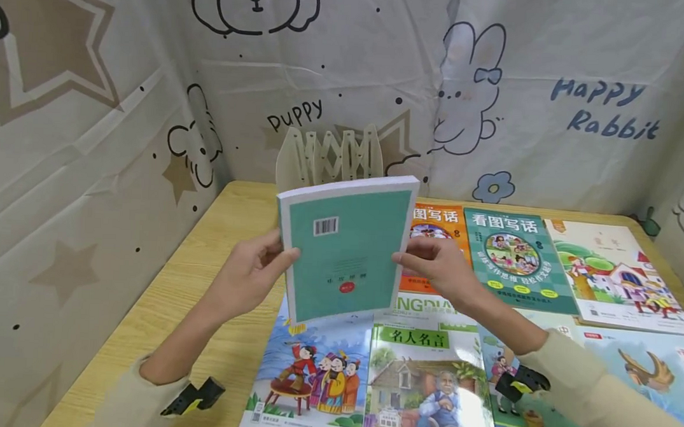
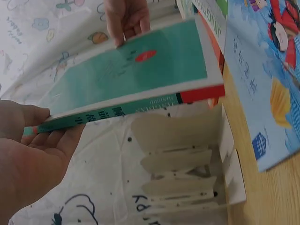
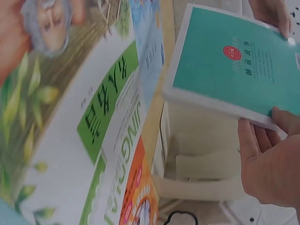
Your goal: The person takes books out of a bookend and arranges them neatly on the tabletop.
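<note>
A teal book (image 1: pixel 346 252) with a white border and a barcode is held up in the air, its back cover facing me. My left hand (image 1: pixel 253 273) pinches its left edge, thumb on the cover and fingers behind. On the opposite edge my right hand (image 1: pixel 439 269) pinches it the same way. In the left wrist view the spine of the teal book (image 2: pixel 112 110) shows, with a red band at one end. Behind the book stands a cream folding bookend rack (image 1: pixel 330 155), its lower part hidden by the book.
Several books lie on the wooden table (image 1: pixel 203 233): an orange one (image 1: pixel 439 227), a green one (image 1: pixel 514 259), a white illustrated one (image 1: pixel 620 270), a blue one (image 1: pixel 312 378) and one with an old man (image 1: pixel 426 383). A printed cloth (image 1: pixel 355 48) hangs behind.
</note>
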Demonstrator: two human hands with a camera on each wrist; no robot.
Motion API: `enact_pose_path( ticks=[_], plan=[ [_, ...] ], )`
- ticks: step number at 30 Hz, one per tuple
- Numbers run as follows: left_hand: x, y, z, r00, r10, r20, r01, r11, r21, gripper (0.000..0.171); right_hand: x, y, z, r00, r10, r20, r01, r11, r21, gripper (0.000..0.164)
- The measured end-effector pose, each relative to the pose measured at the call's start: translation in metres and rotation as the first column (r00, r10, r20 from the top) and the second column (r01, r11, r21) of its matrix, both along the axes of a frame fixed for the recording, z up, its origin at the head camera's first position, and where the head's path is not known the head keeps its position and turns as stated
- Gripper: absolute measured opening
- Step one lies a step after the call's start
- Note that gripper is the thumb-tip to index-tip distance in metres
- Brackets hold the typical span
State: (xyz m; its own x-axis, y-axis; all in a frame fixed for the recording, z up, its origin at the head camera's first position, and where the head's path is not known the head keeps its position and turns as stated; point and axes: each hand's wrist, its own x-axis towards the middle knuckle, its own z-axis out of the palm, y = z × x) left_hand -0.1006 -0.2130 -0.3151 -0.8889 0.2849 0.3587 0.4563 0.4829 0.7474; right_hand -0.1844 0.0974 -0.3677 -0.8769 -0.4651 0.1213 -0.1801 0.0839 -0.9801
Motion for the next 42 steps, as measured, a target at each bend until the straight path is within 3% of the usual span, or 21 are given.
enact_pose_path(
  ticks=[5,9,15,18,26,31,34,42],
  plan=[
    [0.000,-0.019,0.001,0.991,0.114,0.076,-0.113,0.994,-0.011,0.035,0.009,-0.015,0.003,0.999,0.048,0.023,-0.048,0.999,0.017,0.025],
    [-0.002,-0.034,0.000,0.974,0.163,0.156,-0.169,0.985,0.026,0.035,0.016,-0.030,0.001,0.991,0.074,0.113,-0.074,0.997,-0.003,0.023],
    [-0.002,-0.053,-0.004,0.922,0.195,0.336,-0.230,0.971,0.066,0.038,0.026,-0.056,-0.007,0.961,0.090,0.263,-0.089,0.996,-0.015,0.019],
    [-0.004,-0.062,-0.008,0.899,0.190,0.396,-0.226,0.973,0.047,0.039,0.032,-0.067,-0.012,0.945,0.081,0.318,-0.080,0.997,-0.016,0.017],
    [-0.010,-0.090,-0.018,0.881,0.127,0.455,-0.148,0.989,0.012,0.036,0.047,-0.097,-0.027,0.918,0.066,0.391,-0.058,0.998,-0.031,0.018],
    [-0.010,-0.103,-0.026,0.847,0.149,0.511,-0.146,0.988,-0.047,0.035,0.057,-0.113,-0.035,0.888,0.060,0.457,-0.057,0.998,-0.021,0.014],
    [-0.011,-0.110,-0.032,0.836,0.157,0.526,-0.135,0.988,-0.080,0.038,0.062,-0.121,-0.039,0.872,0.073,0.484,-0.073,0.997,-0.018,0.010],
    [-0.012,-0.127,-0.049,0.791,0.197,0.580,-0.150,0.980,-0.129,0.038,0.070,-0.138,-0.046,0.869,0.092,0.486,-0.095,0.995,-0.018,0.011]
  ],
)
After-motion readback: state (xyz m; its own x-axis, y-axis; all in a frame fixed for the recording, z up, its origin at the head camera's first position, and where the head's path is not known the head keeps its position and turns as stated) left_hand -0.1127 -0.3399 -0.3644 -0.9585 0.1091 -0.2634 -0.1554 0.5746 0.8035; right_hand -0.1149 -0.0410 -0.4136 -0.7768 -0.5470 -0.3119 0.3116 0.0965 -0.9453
